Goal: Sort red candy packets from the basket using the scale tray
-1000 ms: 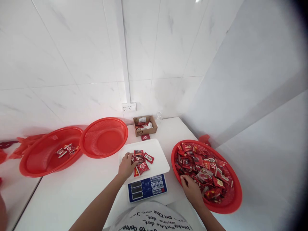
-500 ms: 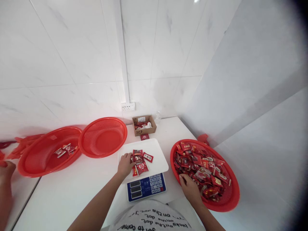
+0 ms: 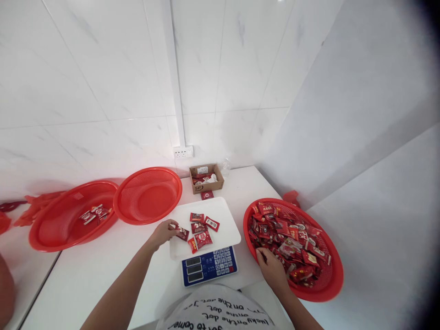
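Observation:
Between the fingertips of my left hand [image 3: 162, 234] is a small red snack packet [image 3: 181, 232], held at the left edge of the white scale tray [image 3: 223, 213]. Several other red packets [image 3: 202, 239] lie loose on that tray. The blue keypad panel [image 3: 209, 266] of the scale shows just below it. My right hand [image 3: 271, 268] is closed at the near-left rim of a red basket [image 3: 335, 270] heaped with red packets [image 3: 292, 240]. Its fingers are curled over the rim, and the fingertips are partly hidden.
Behind the tray stands a small cardboard box [image 3: 208, 185] holding packets, with one red packet [image 3: 207, 195] before it. At the left are a bare red basket [image 3: 147, 197] and another red basket [image 3: 44, 233] with a few packets. Another person's arm [image 3: 5, 293] shows at the left edge.
My left hand has moved left across the tray, drawing one packet away from the group. My right hand stays at the basket rim. The other person's hand has dropped mostly out of view.

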Tool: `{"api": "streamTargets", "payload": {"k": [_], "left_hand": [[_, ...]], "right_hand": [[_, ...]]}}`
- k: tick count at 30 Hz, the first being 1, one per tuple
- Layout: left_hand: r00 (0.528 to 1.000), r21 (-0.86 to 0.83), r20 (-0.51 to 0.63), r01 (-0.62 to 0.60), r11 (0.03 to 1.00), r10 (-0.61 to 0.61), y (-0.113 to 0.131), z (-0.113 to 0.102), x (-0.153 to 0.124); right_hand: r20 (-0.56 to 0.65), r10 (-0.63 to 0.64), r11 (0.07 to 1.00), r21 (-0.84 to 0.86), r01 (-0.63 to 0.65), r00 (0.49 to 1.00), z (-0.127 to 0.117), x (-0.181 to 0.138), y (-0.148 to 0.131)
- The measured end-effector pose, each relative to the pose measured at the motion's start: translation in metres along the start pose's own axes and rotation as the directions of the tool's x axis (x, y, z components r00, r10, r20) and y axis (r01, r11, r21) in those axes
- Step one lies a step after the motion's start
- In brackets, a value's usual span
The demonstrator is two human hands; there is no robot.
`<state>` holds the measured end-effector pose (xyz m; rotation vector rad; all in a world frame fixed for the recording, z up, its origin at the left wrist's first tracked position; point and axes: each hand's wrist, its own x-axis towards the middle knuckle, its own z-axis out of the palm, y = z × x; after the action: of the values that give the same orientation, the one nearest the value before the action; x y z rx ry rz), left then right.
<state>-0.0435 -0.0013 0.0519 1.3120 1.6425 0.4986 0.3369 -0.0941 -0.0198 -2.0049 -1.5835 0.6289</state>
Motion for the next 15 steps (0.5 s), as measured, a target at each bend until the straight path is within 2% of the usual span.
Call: {"api": "streamTargets", "payload": {"k": [2,4,7,9,10,12,15], "left_hand": [[0.999,-0.124,-0.034,-0.016,0.992,0.012,0.002,-0.013,-0.001],[0.99,-0.281,-0.142,-0.054,0.958,0.014,0.005,-0.027,0.001],[0.92,-0.499,-0.38,-0.117,0.858,-0.095,0.009,-0.041,0.004],[0.884,-0.483,-0.45,-0.124,0.867,-0.125,0.009,-0.039,0.005],[0.893,-0.419,-0.44,-0.107,0.901,-0.098,0.009,-0.033,0.005],[0.939,-0.247,-0.344,-0.078,0.966,-0.012,0.007,-0.013,0.001],[0.98,-0.061,-0.182,-0.094,0.994,0.081,0.006,0.028,-0.009]], "right_hand": [[-0.007,-0.002,1.0,-0.004,0.002,1.0,0.0,0.0,0.0],[-0.015,-0.004,1.0,-0.009,0.004,1.0,-0.001,0.0,-0.001],[-0.017,-0.003,1.0,-0.013,0.003,1.0,-0.001,-0.001,-0.002],[-0.01,-0.005,1.0,-0.015,0.005,1.0,-0.002,-0.001,-0.003],[-0.008,-0.005,1.0,-0.017,0.005,1.0,-0.002,-0.002,-0.003],[-0.007,-0.005,1.0,-0.022,0.005,1.0,-0.002,-0.003,-0.004],[-0.012,-0.006,1.0,-0.031,0.006,1.0,-0.002,-0.003,-0.005]]}}
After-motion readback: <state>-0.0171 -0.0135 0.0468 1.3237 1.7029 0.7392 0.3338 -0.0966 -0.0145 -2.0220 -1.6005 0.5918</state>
